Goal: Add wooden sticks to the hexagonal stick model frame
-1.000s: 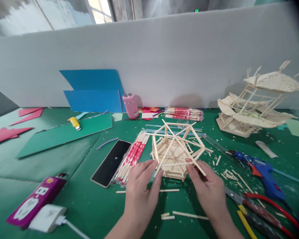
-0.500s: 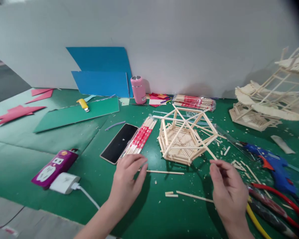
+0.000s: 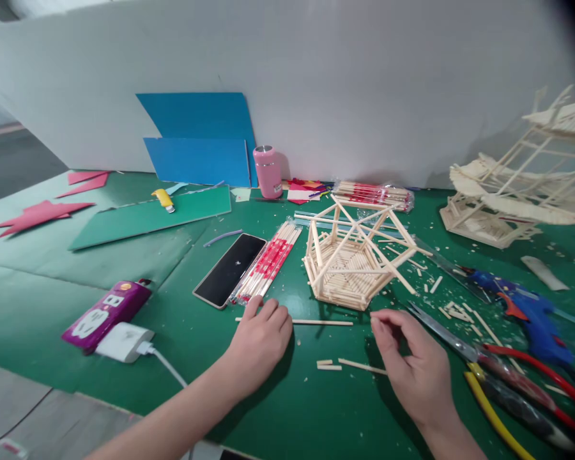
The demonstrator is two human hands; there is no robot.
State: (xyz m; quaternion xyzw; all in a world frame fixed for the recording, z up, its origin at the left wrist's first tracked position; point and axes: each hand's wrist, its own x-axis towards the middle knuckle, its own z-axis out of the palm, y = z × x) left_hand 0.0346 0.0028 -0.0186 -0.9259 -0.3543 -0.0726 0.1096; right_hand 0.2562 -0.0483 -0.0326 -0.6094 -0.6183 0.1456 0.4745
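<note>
A many-sided open frame of thin wooden sticks [image 3: 347,271] stands on the table ahead of my hands, with a floor of closely laid sticks. My left hand [image 3: 263,332] is curled over a loose wooden stick [image 3: 323,322] lying on the table. That stick shows on both sides of the hand; the fingertips are hidden beneath. Just in front of the frame, my right hand [image 3: 409,358] has thumb and index finger pinched together, with nothing visible between them. A broken stick [image 3: 361,366] lies by its thumb, with short stick pieces [image 3: 328,367] to the left.
Pliers [image 3: 464,348] and a blue glue gun [image 3: 522,306] lie at right. A larger stick model [image 3: 522,185] stands behind them. Left are a phone [image 3: 227,271], packed sticks [image 3: 268,265] and a purple power bank [image 3: 108,316]. A pink flask [image 3: 267,172] stands behind.
My right hand has left the tip of a stick on the frame and moved left and down. My left hand has come down over the loose stick, its fingers curling.
</note>
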